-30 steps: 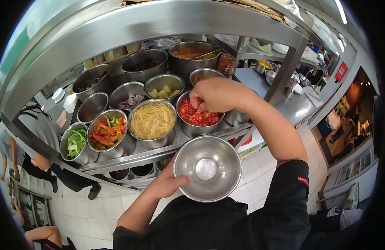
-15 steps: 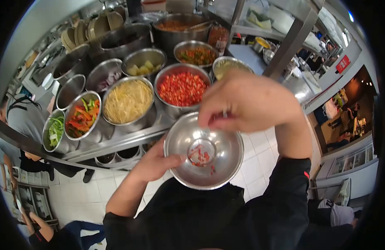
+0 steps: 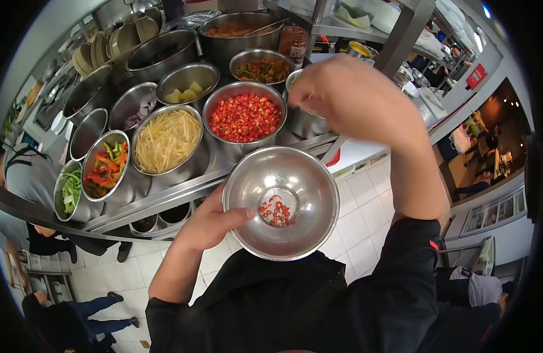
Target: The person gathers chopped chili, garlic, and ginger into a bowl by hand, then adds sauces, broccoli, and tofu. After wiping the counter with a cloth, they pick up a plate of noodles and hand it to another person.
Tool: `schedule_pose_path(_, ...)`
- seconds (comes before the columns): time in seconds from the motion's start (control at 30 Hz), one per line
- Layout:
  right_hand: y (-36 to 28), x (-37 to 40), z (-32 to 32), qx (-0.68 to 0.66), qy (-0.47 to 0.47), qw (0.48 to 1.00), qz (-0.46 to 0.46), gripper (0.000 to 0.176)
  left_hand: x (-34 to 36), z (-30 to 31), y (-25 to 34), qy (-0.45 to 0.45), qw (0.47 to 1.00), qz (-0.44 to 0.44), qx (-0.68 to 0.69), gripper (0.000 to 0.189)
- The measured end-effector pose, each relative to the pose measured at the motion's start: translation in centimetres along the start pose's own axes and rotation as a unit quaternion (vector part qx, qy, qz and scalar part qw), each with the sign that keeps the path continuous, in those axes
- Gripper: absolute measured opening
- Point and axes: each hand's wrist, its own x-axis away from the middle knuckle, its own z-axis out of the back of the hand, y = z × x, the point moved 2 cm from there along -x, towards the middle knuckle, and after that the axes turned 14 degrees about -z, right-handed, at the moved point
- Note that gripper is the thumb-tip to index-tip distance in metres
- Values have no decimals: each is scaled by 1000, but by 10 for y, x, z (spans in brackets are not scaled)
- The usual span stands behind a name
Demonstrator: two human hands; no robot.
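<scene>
My left hand (image 3: pixel 208 226) grips the rim of a steel mixing bowl (image 3: pixel 306 229), thumb inside and fingers underneath. Chopped red chillies (image 3: pixel 277 210) lie at the bottom of this bowl. Above and to its right, my right hand (image 3: pixel 348 97) hangs over a steel container (image 3: pixel 306 125) at the counter's right end. Its fingers are blurred and partly hidden, and most of that container's contents are covered. Just left of it stands a container full of chopped red chillies (image 3: pixel 245 117). Pale yellow strips (image 3: pixel 168 141) fill the container beside that.
Several more steel containers crowd the counter, with sliced peppers (image 3: pixel 107 167), green slices (image 3: pixel 71 191) and pale chunks (image 3: pixel 188 93). A metal post (image 3: pixel 405 41) rises behind my right hand. A person in grey (image 3: pixel 33 182) stands at the left.
My right hand has moved from above the mixing bowl up and away to the container at the right. More chopped chilli now lies in the bowl, still held by my left hand.
</scene>
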Motion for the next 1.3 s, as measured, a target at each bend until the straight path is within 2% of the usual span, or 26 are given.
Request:
schedule_pose_path(0.03,5,-12,1,105,-81,988,-83,11,0,-1,1,-3,1000,-2,-3,62)
schedule_pose_path(0.1,38,-21,-36,123,-94,983,-97,14,0,-3,1,0,1000,-12,-18,63)
schedule_pose_path(0.17,42,-26,-49,167,-227,942,-181,20,0,-2,-1,-7,1000,-19,-13,63)
schedule_pose_path(0.33,49,-31,-66,154,-264,936,-174,30,3,3,-9,4,1000,0,6,64)
schedule_pose_path(0.37,51,-31,-69,143,-274,936,-169,30,2,-1,-6,37,999,-29,0,57)
schedule_pose_path(0.4,52,-31,-71,133,-284,935,-166,31,3,-2,-6,37,999,-30,-2,57)
schedule_pose_path(0.6,47,-30,-66,131,-312,931,-136,28,2,-5,-6,49,998,-42,7,54)
schedule_pose_path(0.9,42,-30,-64,131,-327,923,-156,21,2,-3,-7,46,998,-29,12,52)
schedule_pose_path(1.03,46,-31,-56,100,-259,950,-144,18,0,-6,-4,43,999,-32,9,52)
schedule_pose_path(1.1,47,-37,-44,62,-178,970,-153,16,-2,-9,-2,40,999,-30,9,53)
schedule_pose_path(1.13,47,-38,-39,63,-176,970,-155,16,-3,-11,-2,41,999,-20,13,54)
schedule_pose_path(1.2,45,-40,-21,46,-68,986,-142,11,-6,-13,-2,42,999,-12,16,54)
schedule_pose_path(1.23,40,-37,-10,48,-67,986,-142,11,-7,-13,-2,38,999,-10,13,54)
schedule_pose_path(1.3,23,-24,12,-77,-30,982,-171,6,-10,-11,-2,37,999,-11,11,53)
